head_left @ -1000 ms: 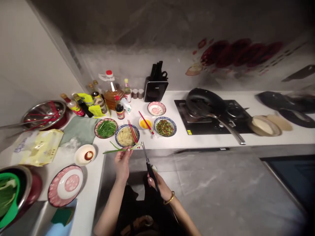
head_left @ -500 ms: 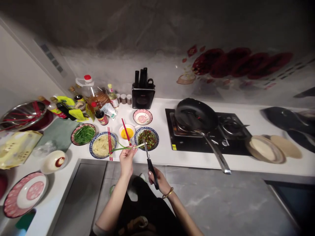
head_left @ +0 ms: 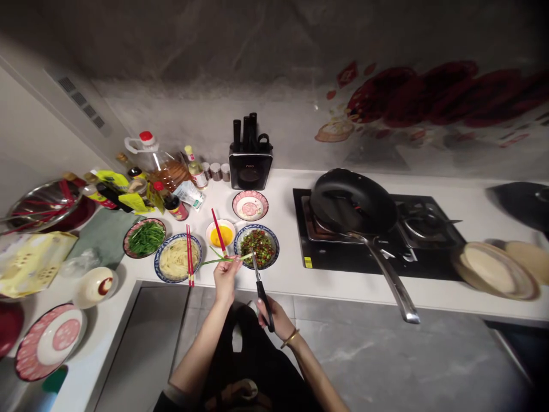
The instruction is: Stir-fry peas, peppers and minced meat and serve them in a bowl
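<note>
We hold a long green scallion stalk point(head_left: 225, 260) in our left hand point(head_left: 226, 278). The fingers pinch tight around it, and its pale end pokes out to the right, over the near rim of the blue bowl of chopped peppers point(head_left: 257, 246). Our right hand point(head_left: 274, 316) is curled shut around the black handles of the scissors point(head_left: 260, 286). The shiny blades point up and their tips touch the scallion right by the bowl. We cannot tell how far apart the blades are.

Just left of that bowl sits a small cup of beaten egg point(head_left: 220, 233) with red chopsticks across it. Next to it is a blue bowl of pale shreds point(head_left: 177, 258) with more red chopsticks on top, and a plate of green stems point(head_left: 145, 237). A black frying pan point(head_left: 352, 201) sits on the stove point(head_left: 381, 237) well off to the right.
</note>
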### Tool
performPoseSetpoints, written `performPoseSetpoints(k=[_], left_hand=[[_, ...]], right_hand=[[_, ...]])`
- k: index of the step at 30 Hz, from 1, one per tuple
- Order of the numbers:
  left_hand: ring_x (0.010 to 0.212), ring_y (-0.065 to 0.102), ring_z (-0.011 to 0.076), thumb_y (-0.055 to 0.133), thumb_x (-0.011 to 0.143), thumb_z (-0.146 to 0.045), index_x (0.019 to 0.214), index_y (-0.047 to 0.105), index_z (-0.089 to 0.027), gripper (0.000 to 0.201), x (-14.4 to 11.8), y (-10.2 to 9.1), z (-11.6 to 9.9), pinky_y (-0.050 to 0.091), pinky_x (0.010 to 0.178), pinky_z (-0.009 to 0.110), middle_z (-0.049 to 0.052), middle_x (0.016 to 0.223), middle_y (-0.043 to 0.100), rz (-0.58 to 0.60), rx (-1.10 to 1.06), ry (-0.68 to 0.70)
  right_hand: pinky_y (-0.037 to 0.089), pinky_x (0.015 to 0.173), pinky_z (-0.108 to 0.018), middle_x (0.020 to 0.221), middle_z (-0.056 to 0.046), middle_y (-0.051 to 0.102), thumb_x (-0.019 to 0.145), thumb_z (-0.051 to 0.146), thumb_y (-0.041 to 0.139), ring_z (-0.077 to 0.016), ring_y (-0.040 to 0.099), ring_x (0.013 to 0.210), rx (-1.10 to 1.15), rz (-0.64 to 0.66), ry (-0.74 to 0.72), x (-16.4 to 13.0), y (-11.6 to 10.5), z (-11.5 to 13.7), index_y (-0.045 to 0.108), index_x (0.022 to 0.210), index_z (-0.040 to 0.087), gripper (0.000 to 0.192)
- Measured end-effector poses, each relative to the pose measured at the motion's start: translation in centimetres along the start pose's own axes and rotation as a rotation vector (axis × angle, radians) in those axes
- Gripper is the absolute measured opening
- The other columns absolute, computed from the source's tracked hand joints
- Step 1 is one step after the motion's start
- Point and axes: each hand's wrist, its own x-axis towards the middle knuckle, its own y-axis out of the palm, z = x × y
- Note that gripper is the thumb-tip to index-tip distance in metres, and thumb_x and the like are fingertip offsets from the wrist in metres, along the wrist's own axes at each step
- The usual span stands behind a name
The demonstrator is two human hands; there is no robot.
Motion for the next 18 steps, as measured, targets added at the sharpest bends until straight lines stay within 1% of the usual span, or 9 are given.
performPoseSetpoints(k=[3,6,9,11,14,18], left_hand=[[0.07,0.061,0.0106,0.076,0.057,-0.027,0.07,0.062,-0.015,0.023,0.7,-0.2,0.6,0.047,0.078,0.029,0.001,0.077,0.067,-0.007,0.069,-0.006],[0.064,0.059,0.0087,0.077,0.056,-0.028,0.074,0.064,-0.014,0.026,1.6,-0.6,1.0,0.046,0.074,0.026,-0.001,0.07,0.065,-0.038,0.09,-0.002],[0.064,0.06,0.0093,0.077,0.055,-0.029,0.077,0.065,-0.014,0.029,2.3,-0.7,1.2,0.046,0.075,0.027,-0.002,0.066,0.064,-0.036,0.06,-0.016],[0.065,0.061,0.0105,0.077,0.055,-0.029,0.077,0.065,-0.014,0.029,2.5,-0.7,1.3,0.046,0.075,0.028,-0.001,0.067,0.064,-0.018,0.047,-0.037],[0.064,0.062,0.0121,0.078,0.054,-0.029,0.077,0.064,-0.014,0.031,2.6,-0.4,1.3,0.048,0.074,0.03,-0.002,0.062,0.063,0.021,0.056,-0.067],[0.06,0.062,0.0124,0.078,0.054,-0.028,0.074,0.059,-0.014,0.031,2.9,-0.2,1.2,0.049,0.07,0.029,-0.004,0.056,0.06,0.02,0.083,-0.035]], right_hand=[[0.033,0.039,-0.024,0.039,0.007,0.046,0.067,0.071,0.043,-0.0112,0.043,0.035,-0.004,-0.061,0.056,0.6,0.5,0.2,0.042,0.074,0.021,0.05],[0.035,0.043,-0.025,0.04,0.007,0.047,0.068,0.071,0.042,-0.0108,0.045,0.037,0.015,-0.065,0.048,1.0,0.9,0.2,0.043,0.075,0.02,0.051],[0.037,0.047,-0.025,0.043,0.007,0.048,0.07,0.07,0.041,-0.0099,0.046,0.04,0.034,-0.024,0.037,1.2,1.1,0.2,0.043,0.077,0.02,0.05],[0.036,0.045,-0.024,0.042,0.007,0.048,0.069,0.07,0.042,-0.0097,0.046,0.04,0.027,-0.008,0.052,1.3,1.2,0.3,0.043,0.077,0.02,0.051],[0.033,0.041,-0.024,0.04,0.007,0.047,0.067,0.073,0.042,-0.0099,0.044,0.037,0.015,-0.044,0.079,1.6,1.4,0.7,0.042,0.075,0.02,0.053],[0.034,0.041,-0.025,0.04,0.006,0.047,0.066,0.075,0.041,-0.0109,0.045,0.036,0.035,-0.09,0.091,1.9,1.4,0.7,0.043,0.077,0.019,0.056]])
